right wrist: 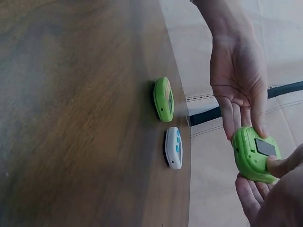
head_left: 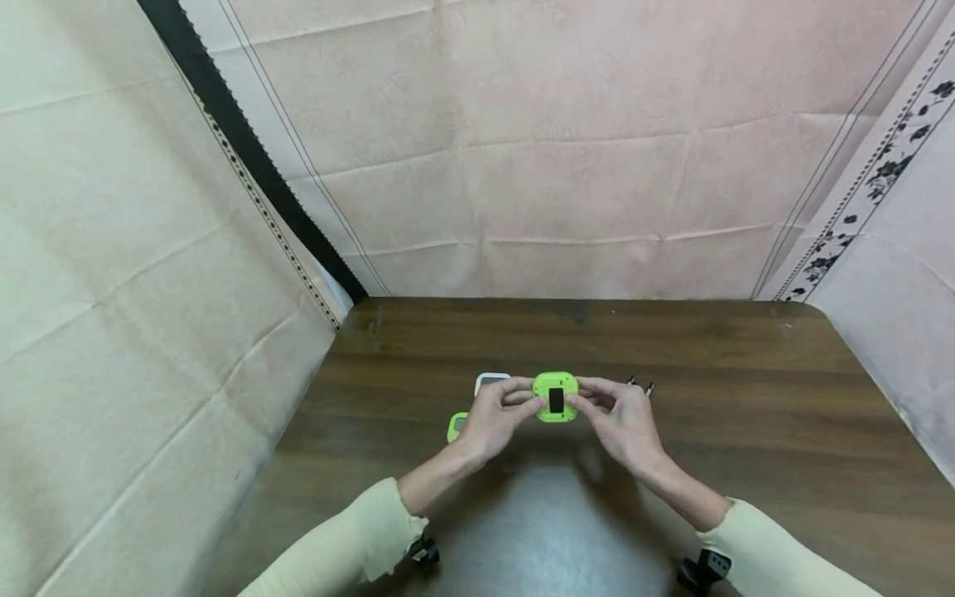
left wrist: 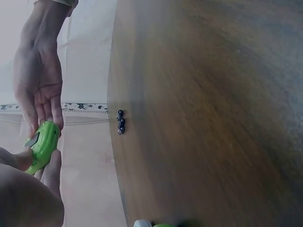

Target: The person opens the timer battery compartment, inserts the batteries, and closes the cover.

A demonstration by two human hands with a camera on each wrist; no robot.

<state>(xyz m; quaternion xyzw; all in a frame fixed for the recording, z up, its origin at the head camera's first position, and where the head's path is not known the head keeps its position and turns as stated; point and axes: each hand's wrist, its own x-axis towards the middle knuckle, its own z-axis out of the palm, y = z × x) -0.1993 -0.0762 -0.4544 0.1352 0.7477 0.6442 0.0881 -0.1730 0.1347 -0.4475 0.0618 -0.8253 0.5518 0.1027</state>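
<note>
A small lime-green electronic gadget [head_left: 556,412], rounded-square with a dark rectangular patch on the side facing the head camera, is held up in front of the body. My left hand [head_left: 488,421] pinches its left edge, thumb on the near face and fingers behind. On the opposite edge, my right hand [head_left: 625,423] grips it the same way. The right wrist view shows the gadget [right wrist: 248,161] with a thumb beside the dark patch. Behind my left hand, a second green gadget [right wrist: 164,100] and a white gadget [right wrist: 174,149] with blue buttons lie on the table.
Two small dark pieces with shiny ends [left wrist: 121,126] lie on the brown wooden table [head_left: 716,356], partly behind my right hand in the head view. Pale cloth [head_left: 567,166] hangs at the table's back and sides. Each forearm wears a black wrist camera [head_left: 705,570].
</note>
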